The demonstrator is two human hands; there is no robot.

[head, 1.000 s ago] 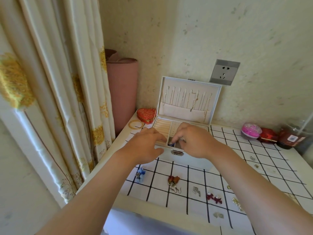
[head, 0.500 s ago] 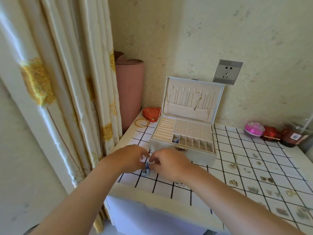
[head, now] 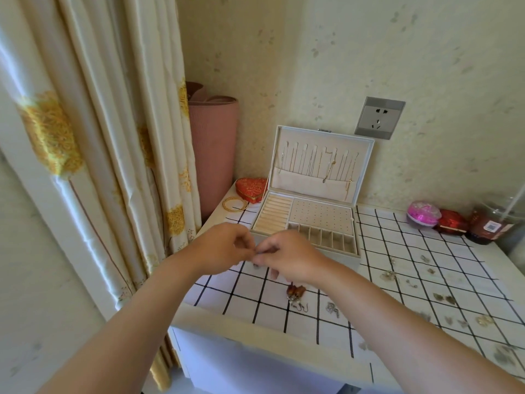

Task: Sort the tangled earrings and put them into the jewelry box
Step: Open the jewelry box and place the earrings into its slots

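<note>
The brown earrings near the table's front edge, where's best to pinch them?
Probably at the brown beads, the bulkiest part, pinched from above since they lie flat on the table. The thin hooks trail toward the front edge and look harder to catch.

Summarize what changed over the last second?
Both hands left the open white jewelry box and came together in front of it; left hand and right hand now pinch something tiny between their fingertips. Box, brown drop earrings and red heart-shaped case unchanged.
</note>
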